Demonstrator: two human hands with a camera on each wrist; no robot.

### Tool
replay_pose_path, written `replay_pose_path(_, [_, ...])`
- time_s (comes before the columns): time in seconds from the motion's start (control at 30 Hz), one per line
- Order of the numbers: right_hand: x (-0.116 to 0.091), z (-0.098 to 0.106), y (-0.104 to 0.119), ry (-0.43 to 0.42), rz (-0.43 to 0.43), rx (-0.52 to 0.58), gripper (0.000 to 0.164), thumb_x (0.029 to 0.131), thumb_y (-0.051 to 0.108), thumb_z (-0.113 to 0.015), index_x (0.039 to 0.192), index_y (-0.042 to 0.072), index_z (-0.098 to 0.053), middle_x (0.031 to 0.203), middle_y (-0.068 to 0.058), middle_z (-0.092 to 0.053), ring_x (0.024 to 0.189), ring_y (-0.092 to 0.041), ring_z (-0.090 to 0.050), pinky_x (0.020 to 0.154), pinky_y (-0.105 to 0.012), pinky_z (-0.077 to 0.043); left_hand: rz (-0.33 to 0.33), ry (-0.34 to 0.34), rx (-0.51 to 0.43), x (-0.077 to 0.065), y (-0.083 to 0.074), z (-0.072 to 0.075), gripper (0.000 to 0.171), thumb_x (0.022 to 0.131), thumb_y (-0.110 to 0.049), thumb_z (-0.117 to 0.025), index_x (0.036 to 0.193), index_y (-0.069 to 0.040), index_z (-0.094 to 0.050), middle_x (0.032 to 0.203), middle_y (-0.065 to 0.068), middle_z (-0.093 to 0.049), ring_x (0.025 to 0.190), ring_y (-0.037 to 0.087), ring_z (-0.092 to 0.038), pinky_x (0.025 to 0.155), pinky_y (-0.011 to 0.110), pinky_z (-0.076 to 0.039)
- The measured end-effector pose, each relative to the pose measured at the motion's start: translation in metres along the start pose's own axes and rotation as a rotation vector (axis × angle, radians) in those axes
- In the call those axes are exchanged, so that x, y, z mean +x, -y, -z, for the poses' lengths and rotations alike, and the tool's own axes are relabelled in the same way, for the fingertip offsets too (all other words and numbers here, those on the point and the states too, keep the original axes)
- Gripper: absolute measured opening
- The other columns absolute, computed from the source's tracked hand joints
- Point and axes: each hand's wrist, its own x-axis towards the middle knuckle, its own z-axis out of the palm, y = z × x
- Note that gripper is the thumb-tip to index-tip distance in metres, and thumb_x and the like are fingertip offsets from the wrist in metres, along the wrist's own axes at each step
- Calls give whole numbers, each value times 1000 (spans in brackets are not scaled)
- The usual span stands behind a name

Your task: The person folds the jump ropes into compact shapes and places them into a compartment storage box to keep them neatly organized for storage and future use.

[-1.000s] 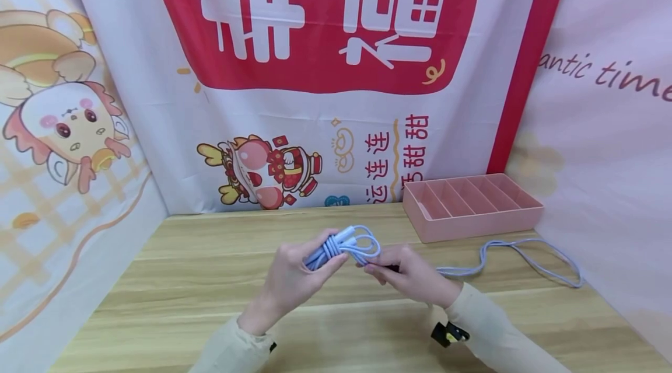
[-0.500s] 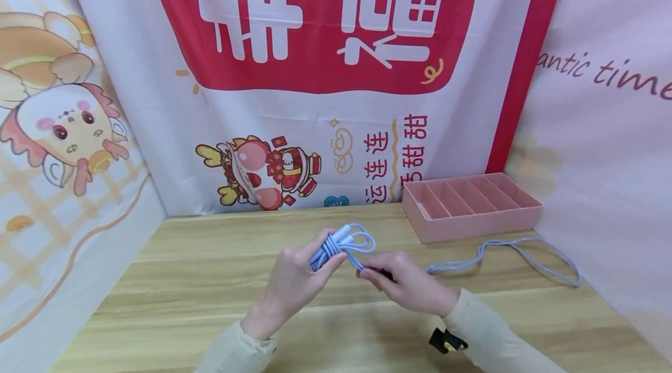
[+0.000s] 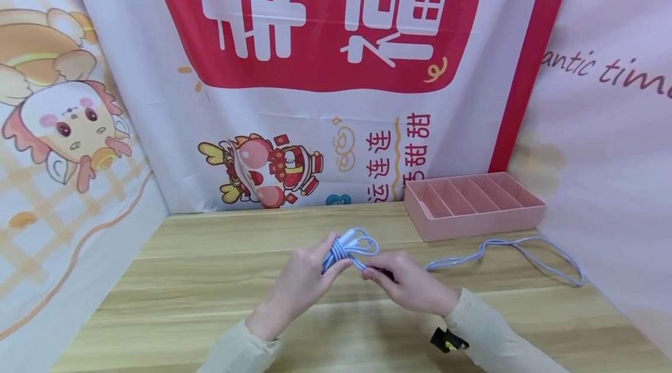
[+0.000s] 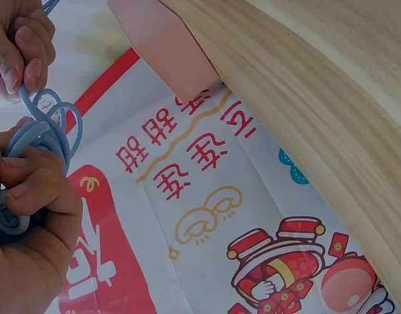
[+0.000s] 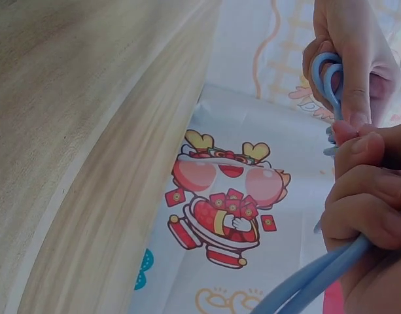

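Note:
A light-blue cable (image 3: 340, 249) is gathered in a wrapped bundle, with small loops and pale connector-like ends sticking out at its upper right. My left hand (image 3: 299, 279) grips this bundle between thumb and curled fingers, above the table. Just to the right, my right hand (image 3: 412, 282) pinches the doubled strand close to the bundle. In the right wrist view the cable (image 5: 318, 278) runs through the curled fingers of that hand. From there its tail trails right across the table and ends in a wide loop. Part of the bundle is hidden inside the left hand.
A pink box (image 3: 475, 224) with several compartments stands at the table's back right, close to the trailing cable. The wooden table (image 3: 210, 256) meets a printed cloth backdrop (image 3: 173, 128) behind and printed walls on both sides.
My right hand first draws the strand a little away from the bundle. Then my left hand tilts and shifts right, bringing the bundle closer to the right hand.

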Motion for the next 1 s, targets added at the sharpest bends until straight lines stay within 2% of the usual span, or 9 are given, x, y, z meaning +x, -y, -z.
replay_pose_path(0.2, [-2,-3,-2,-6,3,10,17,100,10,-59,86,17,-64,64,15,-42,55,2,-38,49,-17,-37,-33,31,37,-1,0,-3,42,87,-22,-77,117,-2,-55,84,2,-69,64,4,-61,54,8,-45])
replay_pose_path(0.37, [-2,-6,-3,7,39,5,15,100,9,-58,88,15,-66,69,14,-51,58,3,-43,52,-16,-41,-61,35,75,-4,-1,-5,42,86,-23,-78,116,-3,-56,87,2,-70,71,6,-65,58,11,-48])
replay_pose_path(0.7, [0,-13,1,-17,121,-22,14,98,5,-60,87,13,-65,70,13,-51,59,3,-42,53,-11,-39,-68,25,214,-8,-5,-5,50,83,-24,-81,119,0,-58,84,6,-70,67,10,-66,54,15,-50])
replay_pose_path(0.9, [-1,-17,4,-6,99,29,14,100,9,-57,90,12,-66,71,13,-52,60,3,-42,53,-13,-41,-85,-2,260,-9,-6,-6,51,79,-26,-84,117,-2,-60,75,1,-67,57,6,-59,48,14,-45])
replay_pose_path(1.0, [-1,-17,6,4,83,54,15,101,11,-56,91,14,-66,70,12,-52,60,3,-42,53,-14,-41,-115,-12,301,-10,-7,-5,51,79,-29,-85,116,-3,-61,67,-3,-63,50,2,-49,44,13,-37])
